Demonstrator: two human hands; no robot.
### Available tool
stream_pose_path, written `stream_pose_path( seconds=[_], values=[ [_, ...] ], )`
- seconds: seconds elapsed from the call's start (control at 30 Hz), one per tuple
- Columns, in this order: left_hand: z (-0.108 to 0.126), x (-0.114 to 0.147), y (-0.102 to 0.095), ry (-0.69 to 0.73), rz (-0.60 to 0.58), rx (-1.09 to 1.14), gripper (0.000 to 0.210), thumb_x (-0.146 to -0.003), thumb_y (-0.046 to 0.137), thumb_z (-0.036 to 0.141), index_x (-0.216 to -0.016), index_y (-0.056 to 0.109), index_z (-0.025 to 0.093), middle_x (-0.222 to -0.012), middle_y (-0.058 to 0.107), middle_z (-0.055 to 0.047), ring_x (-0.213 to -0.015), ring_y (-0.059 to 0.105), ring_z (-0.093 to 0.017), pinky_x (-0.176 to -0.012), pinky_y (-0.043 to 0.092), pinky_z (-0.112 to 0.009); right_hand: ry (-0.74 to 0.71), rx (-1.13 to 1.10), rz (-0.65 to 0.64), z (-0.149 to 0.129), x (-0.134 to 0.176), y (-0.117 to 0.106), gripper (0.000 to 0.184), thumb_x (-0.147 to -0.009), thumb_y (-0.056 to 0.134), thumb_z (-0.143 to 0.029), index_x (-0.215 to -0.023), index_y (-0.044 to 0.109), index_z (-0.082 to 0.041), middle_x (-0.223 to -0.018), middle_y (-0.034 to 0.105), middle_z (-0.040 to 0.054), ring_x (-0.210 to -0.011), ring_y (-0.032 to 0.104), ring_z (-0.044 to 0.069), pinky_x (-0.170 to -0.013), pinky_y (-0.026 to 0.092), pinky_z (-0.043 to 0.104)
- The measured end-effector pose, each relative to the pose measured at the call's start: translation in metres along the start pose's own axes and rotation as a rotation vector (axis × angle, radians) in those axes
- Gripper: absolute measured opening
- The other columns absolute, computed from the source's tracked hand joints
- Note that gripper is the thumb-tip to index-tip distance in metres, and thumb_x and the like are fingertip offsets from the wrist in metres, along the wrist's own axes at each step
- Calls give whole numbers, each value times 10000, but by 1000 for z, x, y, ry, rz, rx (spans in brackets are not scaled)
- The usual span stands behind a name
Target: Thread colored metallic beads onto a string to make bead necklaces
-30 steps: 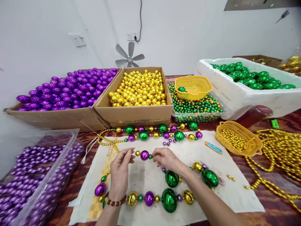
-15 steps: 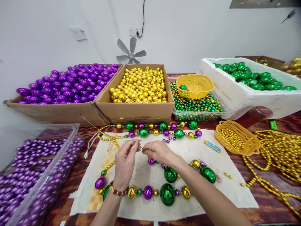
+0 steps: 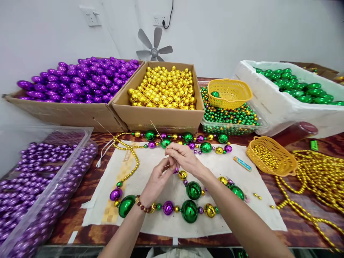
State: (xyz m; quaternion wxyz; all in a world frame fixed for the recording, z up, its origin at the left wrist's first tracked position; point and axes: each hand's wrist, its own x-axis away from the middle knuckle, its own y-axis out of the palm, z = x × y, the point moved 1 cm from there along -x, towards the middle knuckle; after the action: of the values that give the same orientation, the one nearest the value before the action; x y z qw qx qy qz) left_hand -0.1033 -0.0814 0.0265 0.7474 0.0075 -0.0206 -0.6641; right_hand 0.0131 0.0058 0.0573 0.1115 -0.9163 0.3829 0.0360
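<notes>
My right hand (image 3: 185, 157) pinches a long thin needle (image 3: 158, 132), its tip slanting up and left. Just below and to the left, my left hand (image 3: 158, 177) is closed at the upper end of a bead strand (image 3: 193, 190), right beside a small purple bead. The fingertips of both hands nearly touch, and they hide the thread between them. Large green, purple and gold beads of this strand lie on a white cloth (image 3: 215, 227). A finished-looking row of beads (image 3: 206, 147) runs across the cloth's far edge, joined to a fine gold bead chain (image 3: 137, 163).
Boxes of purple beads (image 3: 61, 111) and gold beads (image 3: 158, 116) stand behind. A yellow basket (image 3: 229, 94) sits on a tub of mixed beads (image 3: 231, 118). To the right are a foam box (image 3: 290, 107), another yellow basket (image 3: 271, 156) and gold chains (image 3: 319, 175). A plastic tub (image 3: 45, 204) is left.
The needle has passed from my left fingers to my right, and now points upward. My left hand has moved right and down to the strand's end. The view has shifted slightly.
</notes>
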Motion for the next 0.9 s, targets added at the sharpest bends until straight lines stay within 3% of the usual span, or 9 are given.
stream_pose_path(
  seconds=[0.07, 0.2, 0.37, 0.5, 0.67, 0.8, 0.9],
  values=[
    [-3, -1, 5, 13, -15, -41, 180, -863, 599, 343, -885, 703, 198, -851, 664, -41, -821, 584, -200, -779, 448, -300, -17, -51, 24, -14, -3, -2, 207, -969, 474, -330, -821, 556, -210, -593, 540, -60, -464, 498, 72, -461, 411, 164],
    [-9, 1, -1, 32, 22, -166, 215, -875, 574, 332, -971, 730, 218, -943, 682, -56, -875, 590, -209, -785, 437, -293, -68, -187, 141, -40, -4, -10, 189, -965, 488, -353, -865, 564, -212, -568, 539, -69, -417, 495, 64, -398, 385, 150],
    [-18, 4, -14, 9, 79, -306, 215, -854, 580, 300, -962, 755, 235, -970, 703, -75, -875, 614, -232, -753, 451, -310, -45, -208, 218, -48, 1, -27, 198, -950, 517, -338, -845, 598, -192, -541, 562, -65, -382, 517, 57, -340, 321, 137],
    [-21, 0, -20, 36, 121, -406, 173, -815, 620, 275, -902, 767, 245, -941, 710, -71, -870, 616, -239, -779, 437, -313, 14, -137, 147, -41, 9, -40, 185, -949, 509, -331, -867, 598, -192, -574, 576, -64, -421, 543, 52, -362, 353, 123],
    [-25, -7, -27, 43, 85, -514, 117, -780, 650, 298, -792, 754, 247, -869, 703, -61, -832, 598, -247, -807, 414, -320, 140, -187, 7, -25, 23, -59, 111, -880, 519, -206, -944, 605, -175, -699, 618, -32, -582, 645, 97, -442, 494, 154],
    [-22, -10, -31, 57, -2, -754, 212, -859, 534, 330, -876, 714, 222, -966, 693, -58, -892, 611, -239, -836, 425, -331, 190, -231, 5, -18, 30, -71, 130, -859, 562, -242, -900, 631, -140, -698, 663, 3, -603, 696, 137, -455, 528, 190],
    [-17, -12, -38, 33, 19, -898, 250, -888, 463, 316, -902, 688, 208, -1003, 688, -57, -910, 621, -230, -847, 436, -333, 189, -271, 37, -14, 28, -70, 157, -853, 596, -282, -860, 648, -134, -657, 677, 2, -559, 692, 123, -429, 490, 159]
  ],
)
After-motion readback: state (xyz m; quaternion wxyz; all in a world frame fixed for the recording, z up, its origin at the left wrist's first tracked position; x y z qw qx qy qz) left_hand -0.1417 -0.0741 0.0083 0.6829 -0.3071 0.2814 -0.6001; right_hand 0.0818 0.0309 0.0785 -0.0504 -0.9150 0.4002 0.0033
